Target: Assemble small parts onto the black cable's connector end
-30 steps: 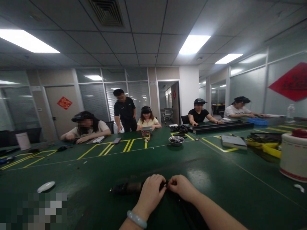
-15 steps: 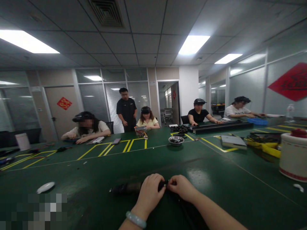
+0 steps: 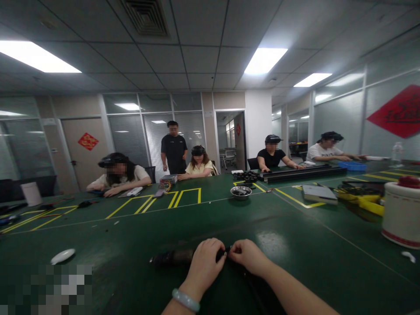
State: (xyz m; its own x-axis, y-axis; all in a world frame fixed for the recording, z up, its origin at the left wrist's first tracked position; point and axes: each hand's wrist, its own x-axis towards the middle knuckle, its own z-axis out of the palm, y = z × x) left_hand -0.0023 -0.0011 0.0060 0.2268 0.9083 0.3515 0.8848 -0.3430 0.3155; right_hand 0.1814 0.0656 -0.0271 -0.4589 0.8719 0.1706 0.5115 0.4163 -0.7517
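Hands: left hand (image 3: 205, 264) and right hand (image 3: 248, 256), fingers pinched shut on dark cylindrical part (image 3: 173, 257); matte green table (image 3: 295, 245).

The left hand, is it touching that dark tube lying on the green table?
Touching. The head view shows the left hand wrapped over the dark tube, fingers covering its right end, with no gap visible.

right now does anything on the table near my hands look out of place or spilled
Nothing stands out. Both hands, left hand and right hand, pinch a dark elongated part lying flat on the green table. A small white dish sits upright to the left; no spill shows.
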